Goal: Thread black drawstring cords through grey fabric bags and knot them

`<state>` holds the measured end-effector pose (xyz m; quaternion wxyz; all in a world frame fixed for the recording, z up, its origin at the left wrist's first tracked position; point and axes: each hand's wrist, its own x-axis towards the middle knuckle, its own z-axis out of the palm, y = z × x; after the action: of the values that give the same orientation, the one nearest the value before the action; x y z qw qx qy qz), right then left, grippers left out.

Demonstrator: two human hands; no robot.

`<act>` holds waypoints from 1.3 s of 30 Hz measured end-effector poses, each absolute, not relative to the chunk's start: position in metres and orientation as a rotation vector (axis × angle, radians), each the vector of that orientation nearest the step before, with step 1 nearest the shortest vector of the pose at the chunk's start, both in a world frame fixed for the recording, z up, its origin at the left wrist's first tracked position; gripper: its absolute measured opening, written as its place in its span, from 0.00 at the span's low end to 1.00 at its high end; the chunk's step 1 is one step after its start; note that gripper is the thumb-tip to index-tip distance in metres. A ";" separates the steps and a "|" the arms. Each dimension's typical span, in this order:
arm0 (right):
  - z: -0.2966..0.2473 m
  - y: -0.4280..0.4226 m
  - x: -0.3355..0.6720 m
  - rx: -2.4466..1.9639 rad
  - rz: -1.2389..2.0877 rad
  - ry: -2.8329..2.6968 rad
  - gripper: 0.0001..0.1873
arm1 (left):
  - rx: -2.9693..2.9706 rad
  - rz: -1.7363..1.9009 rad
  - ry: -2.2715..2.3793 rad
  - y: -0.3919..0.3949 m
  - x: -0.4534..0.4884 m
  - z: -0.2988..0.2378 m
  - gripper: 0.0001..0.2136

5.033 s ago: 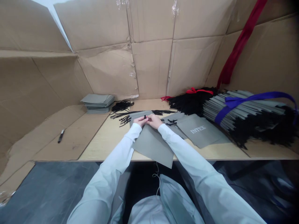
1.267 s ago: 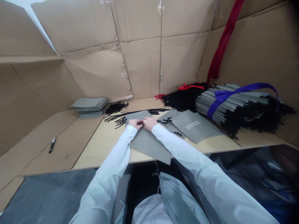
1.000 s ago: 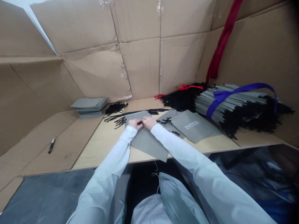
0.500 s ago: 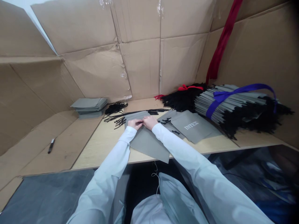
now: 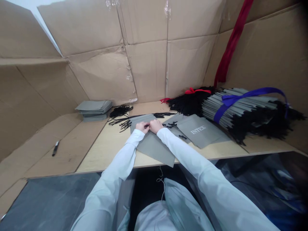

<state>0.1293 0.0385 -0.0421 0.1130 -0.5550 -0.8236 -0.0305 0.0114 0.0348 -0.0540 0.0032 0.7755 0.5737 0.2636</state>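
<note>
A grey fabric bag lies slanted on the table before me, its near corner hanging past the front edge. Over its upper part, my left hand and my right hand meet with fingertips pinched together. Between them shows a dark bit that looks like black cord; the fingers cover most of it. Loose black cords lie just left of the bag and behind it. To the right rest more grey bags, the top one printed INTEX, with knotted black cord ends beside them.
At the back left stand a stack of grey pieces and a black cord pile. A marker lies on cardboard at left. A bundle of grey bags tied with purple ribbon and a black cord bundle fill the right. Cardboard walls surround the table.
Both hands remain pinched together over the bag, with the left fingers slightly shifted. The whole view has moved a little, so things appear slightly further right.
</note>
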 end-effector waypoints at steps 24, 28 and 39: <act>-0.043 0.047 0.139 -1.294 0.067 -2.291 0.12 | 1.557 1.349 1.334 0.038 0.001 -0.060 0.16; -0.046 0.052 0.144 -1.105 0.426 -2.204 0.13 | 1.200 1.374 1.085 0.042 0.000 -0.060 0.18; -0.055 0.065 0.149 -0.877 1.154 -1.973 0.10 | 1.122 1.279 1.111 0.041 -0.004 -0.058 0.15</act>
<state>0.1492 0.0651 -0.0553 0.3400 -0.3369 -0.7578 0.4434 -0.0045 0.0408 -0.0584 0.5269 0.4695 0.4646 0.5349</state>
